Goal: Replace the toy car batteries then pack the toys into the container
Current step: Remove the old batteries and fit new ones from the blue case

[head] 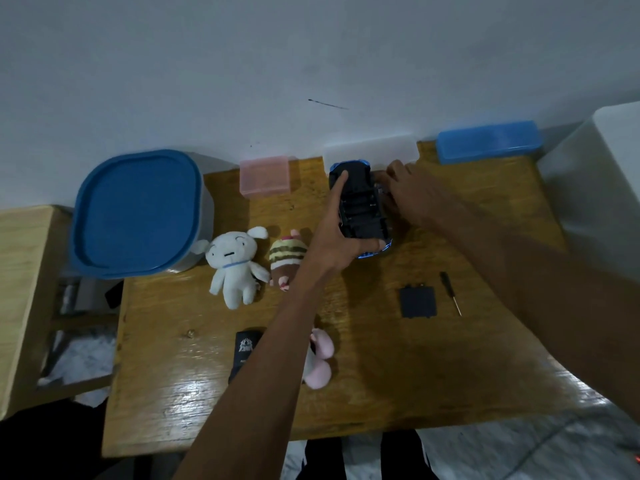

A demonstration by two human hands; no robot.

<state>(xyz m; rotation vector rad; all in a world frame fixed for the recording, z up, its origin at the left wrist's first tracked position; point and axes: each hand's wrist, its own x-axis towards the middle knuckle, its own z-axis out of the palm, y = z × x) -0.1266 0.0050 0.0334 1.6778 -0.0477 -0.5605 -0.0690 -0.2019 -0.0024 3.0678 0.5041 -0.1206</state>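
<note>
At the far left of the wooden bench [363,375] stands a large translucent container with a rounded blue lid [138,213], its lid on. Just right of it lies a white plush dog with a blue collar [235,268], and beside that a small striped brown-and-yellow plush [286,263]. Behind them, against the wall, sits a small pink translucent plastic box [265,178]. Nearer the front edge, a black rectangular pack with a white logo [244,351] and a pale pink plush [320,358] lie partly under the left forearm.

The left hand [334,244] grips the blue toy car [360,209], which is turned underside up at the back centre of the bench, its dark battery bay open; the forefinger stretches along the chassis and the thumb wraps the near end. The right hand [405,192] touches the car's right side, its fingers curled there; whether they hold anything I cannot tell.

Behind the car is a clear plastic box [370,150]. To the right, a square black battery cover [417,301] lies flat, a small black-handled screwdriver [450,292] just beside it. A blue plastic box [488,142] sits at the far right rear.
</note>
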